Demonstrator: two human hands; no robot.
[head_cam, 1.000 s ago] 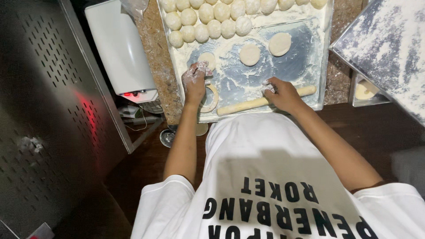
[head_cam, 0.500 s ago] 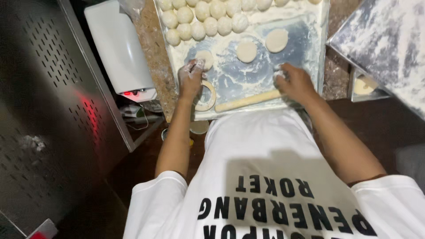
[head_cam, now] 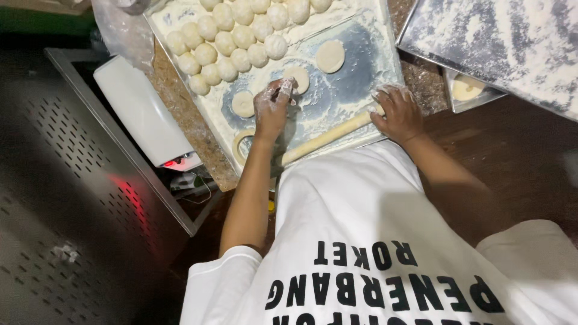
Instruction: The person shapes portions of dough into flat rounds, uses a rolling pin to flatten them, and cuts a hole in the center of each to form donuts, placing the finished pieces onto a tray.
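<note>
Head view: left hand (head_cam: 272, 111) is reaching over the floured tray (head_cam: 385, 57), fingertips pinching at a flat dough disc (head_cam: 297, 78); grip closed on its edge. Right hand (head_cam: 398, 113) is resting on the rolling pin (head_cam: 328, 137) end, fingers curled over it, loosely holding. Three discs are lying flattened: that one, one (head_cam: 243, 103) left of it, one (head_cam: 330, 56) further up. Most work is left, I'd judge: dough balls (head_cam: 232, 39) are filling the tray's far half, unrolled. A small side tin (head_cam: 475, 90) is holding one more dough piece.
</note>
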